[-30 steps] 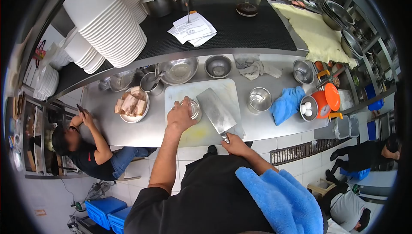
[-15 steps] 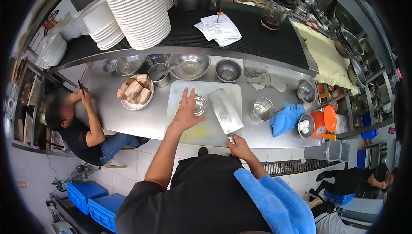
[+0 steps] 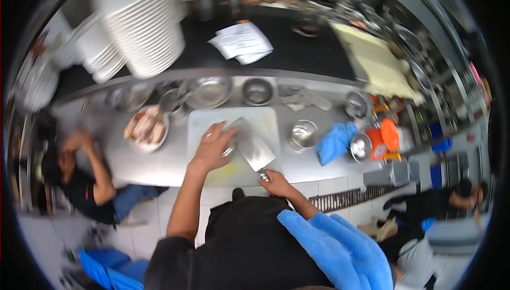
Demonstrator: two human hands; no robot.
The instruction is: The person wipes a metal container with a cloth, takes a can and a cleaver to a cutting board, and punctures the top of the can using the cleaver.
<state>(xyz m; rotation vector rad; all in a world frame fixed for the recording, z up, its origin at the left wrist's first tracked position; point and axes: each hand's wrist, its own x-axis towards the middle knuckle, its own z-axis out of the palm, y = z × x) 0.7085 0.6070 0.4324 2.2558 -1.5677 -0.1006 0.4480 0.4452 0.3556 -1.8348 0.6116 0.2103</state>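
My right hand (image 3: 276,183) is wrapped round the handle of a broad-bladed cleaver (image 3: 255,146). The blade lies flat-side up over the white cutting board (image 3: 203,122), pointing away and to the left. My left hand (image 3: 212,146) hovers palm down over the board with fingers stretched apart. Beneath and beside its fingers shows the edge of a small round metal dish (image 3: 229,150), mostly covered; contact with it cannot be made out. Left of the board, a white bowl (image 3: 166,130) holds chunks of pale meat (image 3: 146,128).
Metal bowls (image 3: 257,91) line the back of the steel counter. A metal pot (image 3: 304,134), a blue cloth (image 3: 336,143) and an orange scale (image 3: 378,144) with eggs in a bowl stand right. Stacked white dishes (image 3: 141,35) rise on the shelf. A seated person (image 3: 79,178) is at left.
My view has swung, shifting the counter leftward and slightly down, with blur. My left hand's fingers have moved closer to the cleaver blade. The cleaver remains in my right hand.
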